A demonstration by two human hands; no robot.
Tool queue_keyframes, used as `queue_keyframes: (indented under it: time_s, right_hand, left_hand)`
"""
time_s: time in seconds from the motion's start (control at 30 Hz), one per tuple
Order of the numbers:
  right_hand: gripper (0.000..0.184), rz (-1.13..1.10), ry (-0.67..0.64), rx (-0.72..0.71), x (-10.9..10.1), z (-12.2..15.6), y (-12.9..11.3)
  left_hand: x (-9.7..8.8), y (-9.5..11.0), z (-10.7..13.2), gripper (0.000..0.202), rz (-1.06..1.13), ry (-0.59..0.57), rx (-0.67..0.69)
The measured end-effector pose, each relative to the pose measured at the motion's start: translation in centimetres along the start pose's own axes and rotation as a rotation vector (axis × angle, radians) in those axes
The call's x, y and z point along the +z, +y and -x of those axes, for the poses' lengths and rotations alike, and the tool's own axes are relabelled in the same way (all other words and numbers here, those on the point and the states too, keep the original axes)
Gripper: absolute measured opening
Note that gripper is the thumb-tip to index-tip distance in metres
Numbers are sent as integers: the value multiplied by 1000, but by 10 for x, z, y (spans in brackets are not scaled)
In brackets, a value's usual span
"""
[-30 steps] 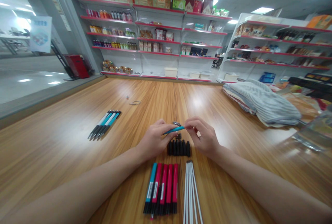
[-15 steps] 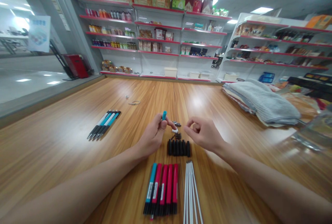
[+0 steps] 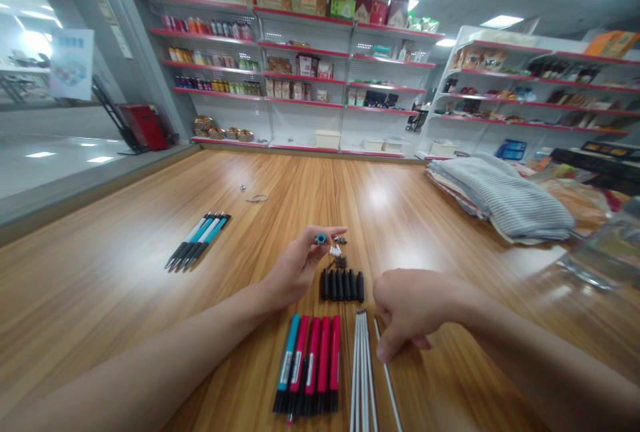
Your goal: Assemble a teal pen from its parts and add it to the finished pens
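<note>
My left hand [image 3: 295, 265] grips a blue pen barrel [image 3: 321, 239] between thumb and fingers, its open hollow end turned towards me. My index finger stretches out to the right above small metal parts [image 3: 341, 241] and white pieces [image 3: 335, 252]. Lower on the right, my right hand [image 3: 415, 309] is bent down with its thumb against one white pen refill [image 3: 389, 379]. That refill lies apart from the bundle of several white refills [image 3: 361, 372] beside it. Between the hands stand several black pen grips [image 3: 343, 285] in a row, with small dark springs [image 3: 341, 262] just behind them.
Several red pen barrels [image 3: 313, 359] and one blue one lie at the front. Assembled pens [image 3: 197, 242] rest on the left. A wire loop [image 3: 257, 199] lies farther back. Folded striped cloth [image 3: 505, 195] and a clear glass [image 3: 605, 252] are on the right.
My right hand has moved down towards me to the refills, and one refill is now separated to the right. My left hand has tipped the blue barrel so its open end faces me.
</note>
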State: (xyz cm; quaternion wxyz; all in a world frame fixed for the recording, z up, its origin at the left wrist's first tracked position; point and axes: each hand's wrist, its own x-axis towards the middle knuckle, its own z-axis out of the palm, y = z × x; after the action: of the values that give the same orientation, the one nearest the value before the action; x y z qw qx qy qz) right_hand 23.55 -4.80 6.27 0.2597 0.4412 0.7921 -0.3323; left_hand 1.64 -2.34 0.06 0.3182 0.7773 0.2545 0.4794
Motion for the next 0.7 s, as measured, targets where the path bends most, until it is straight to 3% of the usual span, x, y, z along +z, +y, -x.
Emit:
queue_keyframes:
  time_s: [0.13, 0.2, 0.37, 0.5, 0.57, 0.7]
  right_hand:
    - [22, 51, 20, 26, -4, 9, 0]
    - [13, 109, 133, 39, -4, 12, 0]
    - [12, 221, 389, 29, -2, 8, 12]
    - [5, 78, 511, -42, -11, 5, 18]
    - [5, -121, 659, -158, -19, 6, 14]
    - [4, -513, 1161, -495, -26, 13, -6]
  left_hand:
    - [2, 0, 0, 11, -77, -16, 67]
    - [2, -1, 0, 13, -104, -24, 76]
    - [2, -3, 0, 16, -132, -27, 102]
    - [2, -5, -1, 19, -165, -38, 115]
    - [2, -6, -1, 19, -186, -25, 103]
    - [2, -9, -1, 19, -206, -12, 105]
